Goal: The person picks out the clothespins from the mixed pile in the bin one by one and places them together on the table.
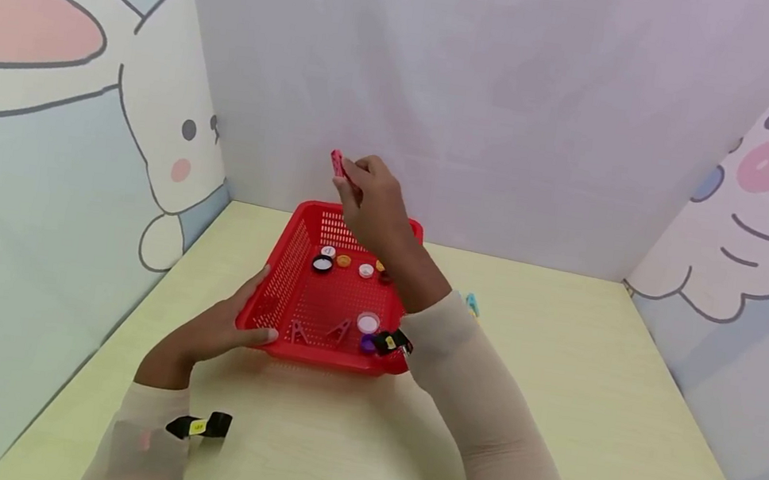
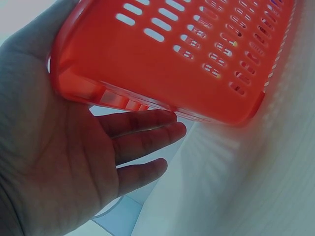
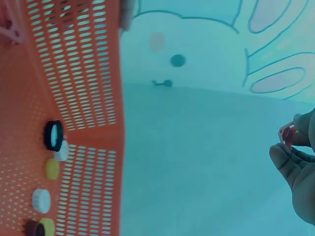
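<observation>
My right hand [image 1: 377, 211] is raised above the far side of a red plastic basket [image 1: 334, 357], pinching a pinkish-red clothespin [image 1: 337, 163] between thumb and fingertips. The same clothespin [image 3: 286, 132] shows small at the right edge of the right wrist view. At the basket's near left corner, my left hand [image 1: 218, 328] holds the rim, thumb over the front edge. In the left wrist view several fingers [image 2: 147, 140] of that hand stretch along the outer wall. Inside the basket lie two pink clothespins, one at the front left [image 1: 299, 332] and another beside it [image 1: 340, 331].
Bottle caps are spread in the basket: a black-rimmed one [image 1: 322, 264], a white one [image 1: 368, 323], a purple one [image 1: 368, 343] and several more at the back. A blue clothespin [image 1: 472, 304] lies on the table [image 1: 596, 394], right of the basket. A pale wall [image 1: 513, 128] rises behind.
</observation>
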Demonstrator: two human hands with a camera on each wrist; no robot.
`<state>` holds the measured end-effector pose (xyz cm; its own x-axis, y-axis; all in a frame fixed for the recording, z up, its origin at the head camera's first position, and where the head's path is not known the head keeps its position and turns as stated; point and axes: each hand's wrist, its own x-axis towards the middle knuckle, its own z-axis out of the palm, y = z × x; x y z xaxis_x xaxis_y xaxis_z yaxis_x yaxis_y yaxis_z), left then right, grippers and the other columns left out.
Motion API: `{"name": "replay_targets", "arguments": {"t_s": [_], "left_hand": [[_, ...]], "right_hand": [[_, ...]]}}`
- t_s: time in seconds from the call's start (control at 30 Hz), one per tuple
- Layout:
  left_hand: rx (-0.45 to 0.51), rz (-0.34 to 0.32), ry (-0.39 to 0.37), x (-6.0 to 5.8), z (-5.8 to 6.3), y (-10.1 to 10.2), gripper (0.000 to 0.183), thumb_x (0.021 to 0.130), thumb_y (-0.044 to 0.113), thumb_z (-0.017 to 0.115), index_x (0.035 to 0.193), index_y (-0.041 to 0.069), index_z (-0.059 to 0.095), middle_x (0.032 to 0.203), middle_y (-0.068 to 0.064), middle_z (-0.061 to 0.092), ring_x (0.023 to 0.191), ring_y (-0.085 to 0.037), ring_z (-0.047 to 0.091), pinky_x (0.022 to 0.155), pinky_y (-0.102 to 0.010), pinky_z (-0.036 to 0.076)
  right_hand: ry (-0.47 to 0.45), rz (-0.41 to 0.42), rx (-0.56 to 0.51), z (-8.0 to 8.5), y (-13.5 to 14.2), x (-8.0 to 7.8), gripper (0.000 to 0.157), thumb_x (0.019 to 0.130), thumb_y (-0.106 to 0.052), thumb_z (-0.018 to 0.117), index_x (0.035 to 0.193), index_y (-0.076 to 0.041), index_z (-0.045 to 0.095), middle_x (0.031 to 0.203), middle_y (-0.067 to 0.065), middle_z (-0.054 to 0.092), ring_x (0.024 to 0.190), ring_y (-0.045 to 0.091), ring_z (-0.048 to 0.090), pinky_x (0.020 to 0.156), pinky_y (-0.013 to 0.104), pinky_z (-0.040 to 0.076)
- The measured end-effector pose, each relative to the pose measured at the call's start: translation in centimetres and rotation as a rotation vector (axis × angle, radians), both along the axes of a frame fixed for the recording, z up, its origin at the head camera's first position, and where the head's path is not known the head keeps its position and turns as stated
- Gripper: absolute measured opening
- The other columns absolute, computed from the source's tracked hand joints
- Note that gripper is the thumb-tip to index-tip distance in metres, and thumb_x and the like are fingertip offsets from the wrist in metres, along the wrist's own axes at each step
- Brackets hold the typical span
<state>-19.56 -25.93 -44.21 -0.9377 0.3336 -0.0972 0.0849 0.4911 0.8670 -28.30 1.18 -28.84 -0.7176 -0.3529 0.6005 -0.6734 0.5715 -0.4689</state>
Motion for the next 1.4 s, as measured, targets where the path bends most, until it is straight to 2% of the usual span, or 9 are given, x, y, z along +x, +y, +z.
{"name": "replay_targets", "arguments": {"t_s": [0.17, 0.47, 0.7, 0.93, 1.1, 1.3, 1.4], "left_hand": [[0.007, -0.004, 0.001, 0.0, -0.2, 0.1, 0.132, 0.084, 0.041, 0.091, 0.177, 0.027, -0.002, 0.161, -0.023, 0.044, 0.144, -0.046, 0.047, 0.089, -0.045, 0.068], [-0.026, 0.013, 0.002, -0.1, -0.6, -0.4, 0.127, 0.088, 0.042, 0.087, 0.177, 0.03, -0.004, 0.162, -0.022, 0.041, 0.145, -0.046, 0.044, 0.09, -0.045, 0.068], [0.001, -0.008, 0.019, 0.0, -0.7, -0.9, 0.126, 0.089, 0.041, 0.085, 0.177, 0.031, -0.004, 0.162, -0.021, 0.041, 0.146, -0.046, 0.045, 0.089, -0.044, 0.068], [0.0, -0.01, 0.019, 0.1, -0.6, -0.6, 0.127, 0.087, 0.041, 0.086, 0.177, 0.031, -0.004, 0.161, -0.02, 0.043, 0.145, -0.045, 0.045, 0.089, -0.044, 0.068], [0.0, -0.015, 0.018, 0.0, -0.4, -0.3, 0.127, 0.087, 0.042, 0.086, 0.177, 0.03, -0.004, 0.161, -0.021, 0.043, 0.146, -0.045, 0.045, 0.089, -0.045, 0.068], [-0.006, -0.008, 0.014, -0.2, -0.3, -0.2, 0.128, 0.087, 0.04, 0.086, 0.177, 0.029, -0.005, 0.161, -0.021, 0.042, 0.145, -0.045, 0.045, 0.089, -0.045, 0.068], [-0.005, -0.011, 0.011, -0.2, -0.4, -0.2, 0.128, 0.087, 0.04, 0.086, 0.177, 0.029, -0.005, 0.161, -0.021, 0.042, 0.145, -0.045, 0.045, 0.089, -0.045, 0.068]], "right_hand": [[0.03, -0.011, -0.045, 0.9, 1.3, 1.7, 0.042, 0.111, -0.019, 0.065, 0.147, 0.001, 0.066, 0.126, 0.017, 0.066, 0.099, 0.023, 0.062, 0.084, 0.031, 0.061], [0.052, -0.073, -0.018, 0.4, 4.6, 4.2, 0.042, 0.109, -0.018, 0.068, 0.146, 0.002, 0.067, 0.12, 0.019, 0.067, 0.095, 0.025, 0.062, 0.08, 0.037, 0.062], [-0.035, -0.128, -0.003, -1.5, 7.4, 5.8, 0.045, 0.106, -0.018, 0.072, 0.147, -0.001, 0.067, 0.117, 0.016, 0.067, 0.093, 0.024, 0.062, 0.078, 0.038, 0.062], [-0.119, -0.23, 0.012, -3.4, 10.0, 7.0, 0.045, 0.105, -0.02, 0.075, 0.145, -0.002, 0.069, 0.117, 0.016, 0.071, 0.098, 0.027, 0.07, 0.085, 0.045, 0.068], [-0.171, -0.281, 0.034, -4.8, 11.7, 7.8, 0.043, 0.103, -0.02, 0.077, 0.141, 0.0, 0.072, 0.115, 0.017, 0.073, 0.096, 0.03, 0.074, 0.083, 0.048, 0.069], [-0.192, -0.326, 0.06, -6.8, 13.9, 8.1, 0.039, 0.103, -0.02, 0.078, 0.136, 0.002, 0.075, 0.11, 0.018, 0.074, 0.089, 0.029, 0.073, 0.076, 0.044, 0.068], [-0.229, -0.315, 0.082, -7.8, 14.9, 8.3, 0.038, 0.103, -0.019, 0.078, 0.134, 0.003, 0.075, 0.108, 0.017, 0.073, 0.086, 0.026, 0.071, 0.072, 0.04, 0.066]]}}
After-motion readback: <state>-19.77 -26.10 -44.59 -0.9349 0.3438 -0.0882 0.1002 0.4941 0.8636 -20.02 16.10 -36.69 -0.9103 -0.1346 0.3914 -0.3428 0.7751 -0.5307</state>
